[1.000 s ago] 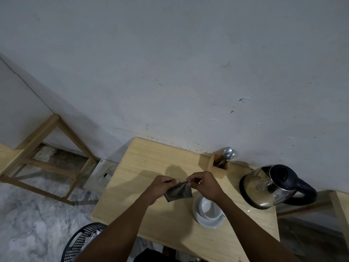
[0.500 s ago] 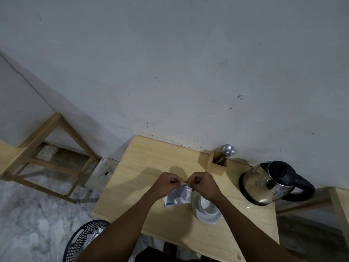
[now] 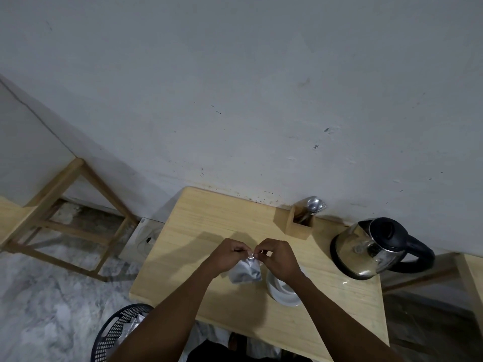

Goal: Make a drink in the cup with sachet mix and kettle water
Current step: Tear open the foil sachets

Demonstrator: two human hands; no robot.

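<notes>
Wooden table (image 3: 198, 231) stands against grey wall (image 3: 261, 87) on marbled floor (image 3: 47, 304).

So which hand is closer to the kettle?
Right. The right hand pinches the sachet over the cup, on the kettle side. The left hand holds the sachet's other corner, farther away.

Silver sachet (image 3: 245, 271), white cup (image 3: 283, 286), steel-and-black kettle (image 3: 373, 248), pale wooden table (image 3: 209, 231), black mesh basket (image 3: 117, 333).

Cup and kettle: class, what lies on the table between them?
Nothing. In the head view, bare table separates the cup from the kettle; the spoon holder stands further back.
</notes>
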